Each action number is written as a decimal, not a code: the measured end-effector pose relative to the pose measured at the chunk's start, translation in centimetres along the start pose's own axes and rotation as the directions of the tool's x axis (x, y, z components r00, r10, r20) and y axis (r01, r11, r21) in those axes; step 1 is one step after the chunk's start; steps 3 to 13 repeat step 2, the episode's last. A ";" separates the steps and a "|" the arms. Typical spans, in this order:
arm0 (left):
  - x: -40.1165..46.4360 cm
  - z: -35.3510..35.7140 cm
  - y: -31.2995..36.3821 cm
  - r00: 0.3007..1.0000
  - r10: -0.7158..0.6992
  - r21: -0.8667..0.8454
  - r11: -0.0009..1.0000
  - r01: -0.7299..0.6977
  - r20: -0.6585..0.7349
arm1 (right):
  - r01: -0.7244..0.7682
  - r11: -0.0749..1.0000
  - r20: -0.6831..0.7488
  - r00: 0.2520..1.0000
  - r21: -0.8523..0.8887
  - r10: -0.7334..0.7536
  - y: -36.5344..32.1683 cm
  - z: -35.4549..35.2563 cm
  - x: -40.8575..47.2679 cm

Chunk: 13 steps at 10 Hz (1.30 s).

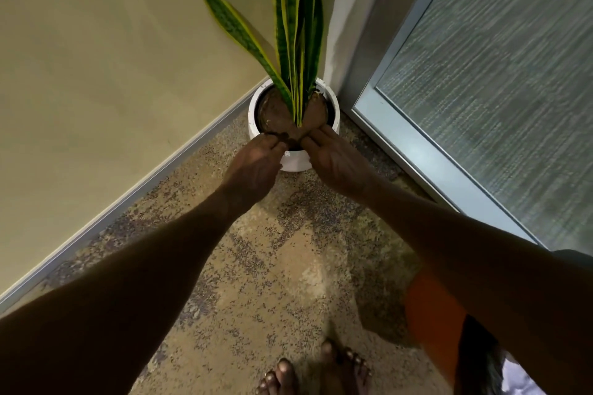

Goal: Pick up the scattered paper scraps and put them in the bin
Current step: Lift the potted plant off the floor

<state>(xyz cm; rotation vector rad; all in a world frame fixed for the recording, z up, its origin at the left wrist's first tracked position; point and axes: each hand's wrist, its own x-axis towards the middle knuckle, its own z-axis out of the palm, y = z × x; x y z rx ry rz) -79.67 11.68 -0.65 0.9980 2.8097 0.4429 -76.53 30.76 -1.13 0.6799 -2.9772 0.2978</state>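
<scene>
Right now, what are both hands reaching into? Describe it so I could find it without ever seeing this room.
Look to the corner where the beige wall meets the frosted glass door. On the speckled carpet there stands a round white planter. Tall, yellow-edged snake plant leaves rise from it, and both the left hand and right hand touch its near rim.

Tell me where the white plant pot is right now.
The white plant pot stands on the carpet in the corner, upper centre of the head view, between wall and glass door, both hands at its near rim.
</scene>
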 end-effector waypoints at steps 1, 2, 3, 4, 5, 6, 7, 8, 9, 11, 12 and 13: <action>-1.5 -1.9 1.3 0.995 -0.058 -0.112 0.992 0.049 -0.081 | -0.050 0.999 0.012 0.999 0.000 0.050 -0.5 -1.9 -0.8; -3.5 -3.7 3.2 0.984 -0.147 -0.070 0.988 0.140 -0.105 | -0.161 0.987 -0.006 0.987 -0.020 0.161 -2.1 -4.4 -1.9; -3.5 -3.7 3.2 0.984 -0.147 -0.070 0.988 0.140 -0.105 | -0.161 0.987 -0.006 0.987 -0.020 0.161 -2.1 -4.4 -1.9; -3.5 -3.7 3.2 0.984 -0.147 -0.070 0.988 0.140 -0.105 | -0.161 0.987 -0.006 0.987 -0.020 0.161 -2.1 -4.4 -1.9; -3.5 -3.7 3.2 0.984 -0.147 -0.070 0.988 0.140 -0.105 | -0.161 0.987 -0.006 0.987 -0.020 0.161 -2.1 -4.4 -1.9; -3.5 -3.7 3.2 0.984 -0.147 -0.070 0.988 0.140 -0.105 | -0.161 0.987 -0.006 0.987 -0.020 0.161 -2.1 -4.4 -1.9; -3.5 -3.7 3.2 0.984 -0.147 -0.070 0.988 0.140 -0.105 | -0.161 0.987 -0.006 0.987 -0.020 0.161 -2.1 -4.4 -1.9; -3.5 -3.7 3.2 0.984 -0.147 -0.070 0.988 0.140 -0.105 | -0.161 0.987 -0.006 0.987 -0.020 0.161 -2.1 -4.4 -1.9; -3.5 -3.7 3.2 0.984 -0.147 -0.070 0.988 0.140 -0.105 | -0.161 0.987 -0.006 0.987 -0.020 0.161 -2.1 -4.4 -1.9; -3.5 -3.7 3.2 0.984 -0.147 -0.070 0.988 0.140 -0.105 | -0.161 0.987 -0.006 0.987 -0.020 0.161 -2.1 -4.4 -1.9; -3.5 -3.7 3.2 0.984 -0.147 -0.070 0.988 0.140 -0.105 | -0.161 0.987 -0.006 0.987 -0.020 0.161 -2.1 -4.4 -1.9; -3.5 -3.7 3.2 0.984 -0.147 -0.070 0.988 0.140 -0.105 | -0.161 0.987 -0.006 0.987 -0.020 0.161 -2.1 -4.4 -1.9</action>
